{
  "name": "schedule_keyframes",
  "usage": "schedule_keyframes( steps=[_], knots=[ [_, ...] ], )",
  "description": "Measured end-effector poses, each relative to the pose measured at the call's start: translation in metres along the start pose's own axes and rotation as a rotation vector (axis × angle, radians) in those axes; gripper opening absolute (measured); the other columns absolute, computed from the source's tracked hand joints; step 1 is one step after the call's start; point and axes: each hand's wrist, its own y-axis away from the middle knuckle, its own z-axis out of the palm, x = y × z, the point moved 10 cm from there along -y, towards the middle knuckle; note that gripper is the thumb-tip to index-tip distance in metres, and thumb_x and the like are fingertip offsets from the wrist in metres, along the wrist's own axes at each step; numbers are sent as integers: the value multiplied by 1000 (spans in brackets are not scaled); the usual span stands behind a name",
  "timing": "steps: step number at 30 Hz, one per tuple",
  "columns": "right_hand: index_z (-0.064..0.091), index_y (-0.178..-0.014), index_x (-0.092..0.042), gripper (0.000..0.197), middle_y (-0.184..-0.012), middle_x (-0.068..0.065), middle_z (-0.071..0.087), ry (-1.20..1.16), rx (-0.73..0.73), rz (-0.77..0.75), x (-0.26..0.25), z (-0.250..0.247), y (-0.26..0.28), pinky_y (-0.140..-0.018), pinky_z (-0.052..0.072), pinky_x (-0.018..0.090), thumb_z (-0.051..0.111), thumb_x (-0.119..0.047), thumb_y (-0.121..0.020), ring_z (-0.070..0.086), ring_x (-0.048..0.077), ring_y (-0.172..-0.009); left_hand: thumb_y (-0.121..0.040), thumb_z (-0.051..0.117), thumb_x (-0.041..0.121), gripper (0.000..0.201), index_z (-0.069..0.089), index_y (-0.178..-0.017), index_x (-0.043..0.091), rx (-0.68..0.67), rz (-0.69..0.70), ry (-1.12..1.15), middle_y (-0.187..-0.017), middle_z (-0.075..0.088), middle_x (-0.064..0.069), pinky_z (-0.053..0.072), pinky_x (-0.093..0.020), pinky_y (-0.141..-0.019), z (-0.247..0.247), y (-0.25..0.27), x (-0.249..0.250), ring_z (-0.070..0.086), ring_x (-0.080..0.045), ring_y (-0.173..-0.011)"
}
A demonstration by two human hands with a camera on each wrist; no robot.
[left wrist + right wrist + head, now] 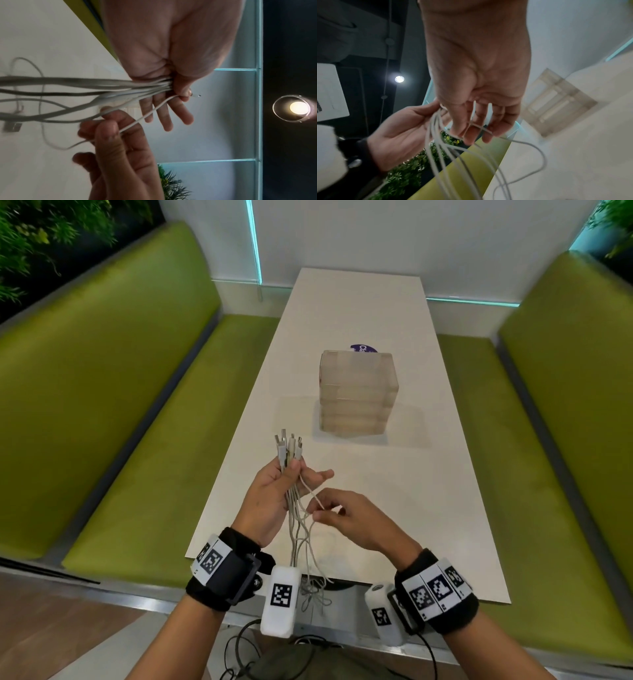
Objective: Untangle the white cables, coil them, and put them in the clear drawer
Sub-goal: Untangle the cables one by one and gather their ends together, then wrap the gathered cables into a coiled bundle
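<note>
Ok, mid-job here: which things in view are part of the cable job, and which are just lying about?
Part of the job:
- white cables, bundled in the left hand, plugs up
- single cable strand pinched by the right hand
- clear drawer unit on the white table

Just lying about:
- purple sticker behind the drawers
- green benches
- black cords on the floor

Below my left hand the white cables blur past the table edge, and my right fingertips hide their pinch.
</note>
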Motion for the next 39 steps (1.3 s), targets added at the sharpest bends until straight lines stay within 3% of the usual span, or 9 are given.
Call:
schedule_keyframes(
  steps=[3, 6, 13, 18, 26, 31, 33, 36, 39],
  knots=[
    [60, -90, -27, 12, -83, -8, 64, -18, 115, -12, 2, -22, 2, -68, 41, 9, 62, -16, -89, 56, -5, -73, -100, 32, 13, 24, 52, -87, 8, 22, 38, 2, -61, 60, 1, 56, -33, -78, 1, -1, 12, 68, -20, -69],
    [64, -85, -24, 6, -83, -9, 59, 168, -2, 8, 8, -20, 3, -74, 41, 21, 62, -20, -89, 55, 5, -79, -101, 32, 13, 23, 49, -87, 9, 67, 67, 87, -55, 49, 4, 50, -26, -57, -4, -3, 24, 48, -11, -49],
    [66, -91, -12, 10, -78, 0, 68, -78, -419, 178, 21, 24, 36, -77, 55, 33, 56, -12, -92, 70, 18, -75, -100, 35, 15, 21, 49, -85, 11, 80, 80, 107, -55, 45, 7, 33, -18, -46, -10, -9, 34, 33, -6, -44],
    [65, -99, -8, 16, -78, -2, 67, -102, -609, 155, 14, 52, 54, -69, 49, 26, 53, -17, -94, 64, 10, -66, -99, 39, 17, 19, 51, -84, 13, 52, 53, 56, -56, 45, 7, 32, -18, -47, -2, -8, 24, 32, -5, -45],
    [61, -92, -15, 5, -90, 1, 68, -114, -427, 243, 41, 58, 42, -69, 56, 27, 56, -13, -91, 71, 23, -74, -97, 39, 19, 18, 49, -85, 10, -24, 1, 17, -56, 44, 6, 30, -18, -47, 13, -4, 10, 29, -7, -46],
    [50, -131, -20, 49, -134, -3, 53, 222, -252, 248, 46, 11, 26, -85, 49, 24, 68, -20, -85, 65, 11, -90, -94, 44, 28, 21, 50, -101, 9, -78, -21, -69, -57, 43, 7, 26, -19, -49, 18, -4, -6, 27, -7, -47],
    [46, -136, -21, 52, -139, -3, 50, 128, -98, 175, 24, -21, 20, -94, 46, 26, 65, -27, -88, 61, 12, -104, -97, 45, 31, 21, 44, -113, 16, -137, -28, -131, -58, 41, 5, 26, -20, -50, 25, -3, -13, 26, -8, -49],
    [49, -133, -16, 44, -127, 4, 61, -316, 12, 17, -17, -49, 14, -95, 48, 31, 58, -29, -92, 62, 18, -109, -96, 42, 31, 46, 26, -139, 35, -214, -89, -170, -59, 40, 4, 30, -19, -53, 37, 0, -24, 29, -8, -52],
    [59, -121, -12, 38, -93, 13, 68, -454, -3, -97, -44, -53, 10, -91, 49, 38, 61, -30, -88, 66, 27, -86, -100, 39, 33, 62, -1, -144, 50, -228, -124, -201, -58, 43, 9, 32, -21, -55, 46, -1, -31, 29, -10, -55]
  ],
)
